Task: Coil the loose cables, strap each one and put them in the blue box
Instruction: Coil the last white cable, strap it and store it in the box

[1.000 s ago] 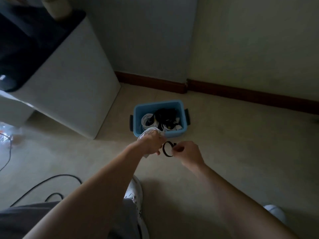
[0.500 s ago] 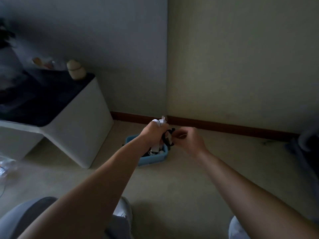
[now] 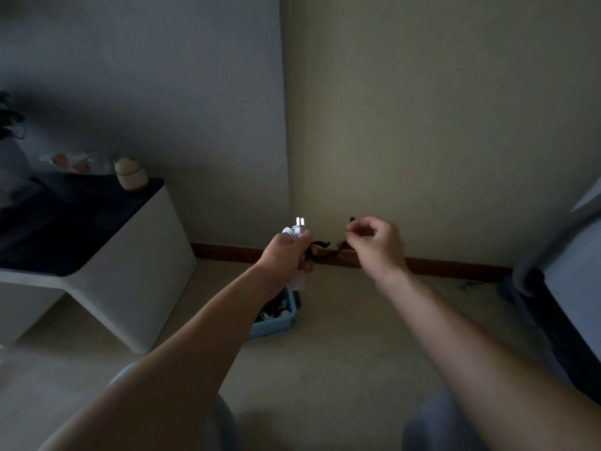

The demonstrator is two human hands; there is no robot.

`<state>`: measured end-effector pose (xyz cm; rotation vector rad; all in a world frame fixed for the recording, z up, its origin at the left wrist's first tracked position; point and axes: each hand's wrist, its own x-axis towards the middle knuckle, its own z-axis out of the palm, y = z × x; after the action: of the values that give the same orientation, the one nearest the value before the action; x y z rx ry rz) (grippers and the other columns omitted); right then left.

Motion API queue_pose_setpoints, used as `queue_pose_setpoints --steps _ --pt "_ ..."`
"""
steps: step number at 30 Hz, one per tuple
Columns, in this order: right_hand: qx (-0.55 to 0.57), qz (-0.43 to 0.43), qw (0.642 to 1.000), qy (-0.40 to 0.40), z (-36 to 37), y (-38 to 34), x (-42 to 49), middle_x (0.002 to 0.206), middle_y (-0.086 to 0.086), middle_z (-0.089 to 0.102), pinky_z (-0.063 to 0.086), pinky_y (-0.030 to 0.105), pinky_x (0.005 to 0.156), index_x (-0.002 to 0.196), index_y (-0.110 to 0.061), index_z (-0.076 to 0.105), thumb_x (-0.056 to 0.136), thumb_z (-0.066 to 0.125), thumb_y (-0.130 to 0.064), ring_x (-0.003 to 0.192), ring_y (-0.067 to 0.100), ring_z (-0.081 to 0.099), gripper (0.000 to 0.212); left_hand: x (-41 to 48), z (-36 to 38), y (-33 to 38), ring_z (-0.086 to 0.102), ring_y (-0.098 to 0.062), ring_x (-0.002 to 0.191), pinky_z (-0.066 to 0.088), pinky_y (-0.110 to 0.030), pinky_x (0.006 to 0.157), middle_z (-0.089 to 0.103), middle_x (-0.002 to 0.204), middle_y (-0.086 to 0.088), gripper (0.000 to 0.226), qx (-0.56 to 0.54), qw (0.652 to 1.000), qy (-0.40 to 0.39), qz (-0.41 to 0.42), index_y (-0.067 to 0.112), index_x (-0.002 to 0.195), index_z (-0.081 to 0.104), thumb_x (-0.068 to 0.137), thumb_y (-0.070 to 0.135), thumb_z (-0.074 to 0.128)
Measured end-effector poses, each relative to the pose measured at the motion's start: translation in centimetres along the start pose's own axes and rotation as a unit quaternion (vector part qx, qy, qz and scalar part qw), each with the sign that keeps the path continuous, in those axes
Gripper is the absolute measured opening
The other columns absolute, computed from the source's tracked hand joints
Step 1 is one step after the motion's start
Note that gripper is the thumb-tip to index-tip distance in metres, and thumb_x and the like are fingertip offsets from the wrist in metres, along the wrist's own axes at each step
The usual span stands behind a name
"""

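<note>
My left hand (image 3: pixel 287 252) grips a coiled white cable (image 3: pixel 296 230) whose two-pin plug sticks up above the fist. A black strap (image 3: pixel 322 250) runs from that coil to my right hand (image 3: pixel 374 242), which pinches its free end between thumb and fingers and holds it stretched out to the right. Both hands are raised in front of the wall corner. Below my left forearm the blue box (image 3: pixel 276 325) stands on the floor, mostly hidden, with white and dark cables showing inside it.
A white cabinet (image 3: pixel 123 275) with a dark top stands at the left, a small cream jar (image 3: pixel 131 174) on it. A brown skirting board (image 3: pixel 455 268) runs along the wall. Grey furniture (image 3: pixel 566 288) fills the right edge. My knees show at the bottom.
The camera has tilted up, so the box has dropped under my left arm. My hands have risen, and my right hand has pulled the strap from a loop out to the right.
</note>
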<state>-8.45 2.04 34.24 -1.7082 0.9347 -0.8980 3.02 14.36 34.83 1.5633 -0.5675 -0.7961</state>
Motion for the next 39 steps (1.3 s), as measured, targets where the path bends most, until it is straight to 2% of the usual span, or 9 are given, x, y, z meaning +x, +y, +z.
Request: queue_pose_setpoints --steps 6,11,14,22,27,30,33,36,39 --pt "0.057 0.009 0.997 0.047 -0.5 0.8 1.4 0.084 0.000 0.070 0.055 0.029 0.077 0.080 -0.023 0.065 0.081 0.073 -0.003 0.084 0.019 0.069 0.022 0.5 1.1 0.6 0.046 -0.016 0.049 0.046 -0.030 0.058 0.053 0.060 -0.003 0.030 -0.107 0.994 -0.009 -0.004 0.006 0.076 0.054 0.104 0.018 0.051" --pt "0.122 0.065 0.990 0.036 -1.4 1.3 2.5 0.092 0.006 0.071 0.050 0.012 0.055 0.103 -0.011 0.068 0.087 0.073 -0.001 0.077 0.013 0.067 0.020 1.3 0.6 -0.3 0.046 -0.015 0.053 0.048 -0.026 0.056 0.052 0.065 -0.005 0.028 -0.115 0.993 -0.012 -0.028 0.006 0.080 0.052 0.104 0.020 0.050" --pt "0.119 0.055 0.991 0.001 -1.2 1.4 3.0 0.087 0.015 0.073 0.052 0.017 0.055 0.096 -0.009 0.072 0.088 0.072 -0.004 0.072 0.017 0.069 0.010 2.2 0.7 -0.8 0.047 -0.014 0.051 0.049 -0.026 0.055 0.051 0.061 -0.001 0.027 -0.097 0.995 -0.003 -0.030 0.007 0.079 0.053 0.104 0.020 0.052" --pt "0.109 0.008 0.993 -0.036 -0.6 1.7 3.6 0.070 0.006 0.067 0.047 0.013 0.057 0.087 -0.004 0.070 0.092 0.071 -0.013 0.053 0.001 0.062 0.010 4.1 1.0 -1.5 0.051 -0.015 0.053 0.048 -0.029 0.058 0.058 0.069 -0.007 0.030 -0.065 0.998 -0.007 -0.020 0.006 0.078 0.059 0.103 0.022 0.053" --pt "0.137 0.044 0.986 -0.082 -0.5 2.0 3.9 0.074 0.007 0.070 0.055 0.037 0.063 0.083 -0.012 0.065 0.096 0.066 -0.015 0.056 0.021 0.067 0.014 4.4 0.9 -1.1 0.067 -0.016 0.062 0.055 -0.028 0.064 0.077 0.090 -0.008 0.023 -0.098 0.994 -0.015 -0.053 0.007 0.101 0.057 0.106 0.026 0.046" --pt "0.108 0.015 0.985 -0.134 -1.2 2.0 3.9 0.068 0.001 0.065 0.052 0.033 0.062 0.081 -0.018 0.071 0.092 0.070 -0.012 0.054 0.016 0.058 0.013 4.3 0.6 -0.6 0.075 -0.028 0.091 0.058 -0.036 0.084 0.075 0.106 -0.017 0.031 -0.169 0.982 -0.051 -0.070 -0.002 0.118 0.050 0.108 0.025 0.039" --pt "0.069 -0.002 0.974 -0.216 -1.8 1.6 3.5 0.066 0.000 0.064 0.055 0.033 0.059 0.082 -0.021 0.076 0.091 0.071 -0.008 0.057 0.011 0.055 0.017 4.1 0.6 -0.5 0.066 -0.038 0.113 0.044 -0.050 0.109 0.067 0.122 -0.025 0.044 -0.198 0.975 -0.073 -0.069 -0.014 0.125 0.048 0.108 0.024 0.038" --pt "0.041 0.004 0.967 -0.251 -1.8 0.9 2.9 0.073 -0.004 0.073 0.052 0.027 0.055 0.085 -0.016 0.076 0.088 0.074 -0.006 0.061 0.011 0.060 0.010 3.5 0.7 -0.6 0.061 -0.040 0.120 0.042 -0.051 0.111 0.064 0.125 -0.028 0.038 -0.222 0.967 -0.110 -0.063 -0.006 0.104 0.062 0.107 0.024 0.038" --pt "0.027 0.007 0.969 -0.244 -1.4 0.4 2.3 0.088 0.015 0.077 0.052 0.028 0.053 0.088 -0.006 0.076 0.083 0.079 -0.006 0.062 0.018 0.062 0.006 2.7 1.1 -0.5 0.066 -0.031 0.104 0.044 -0.047 0.106 0.067 0.116 -0.025 0.041 -0.224 0.959 -0.163 -0.051 0.009 0.082 0.070 0.105 0.024 0.040"
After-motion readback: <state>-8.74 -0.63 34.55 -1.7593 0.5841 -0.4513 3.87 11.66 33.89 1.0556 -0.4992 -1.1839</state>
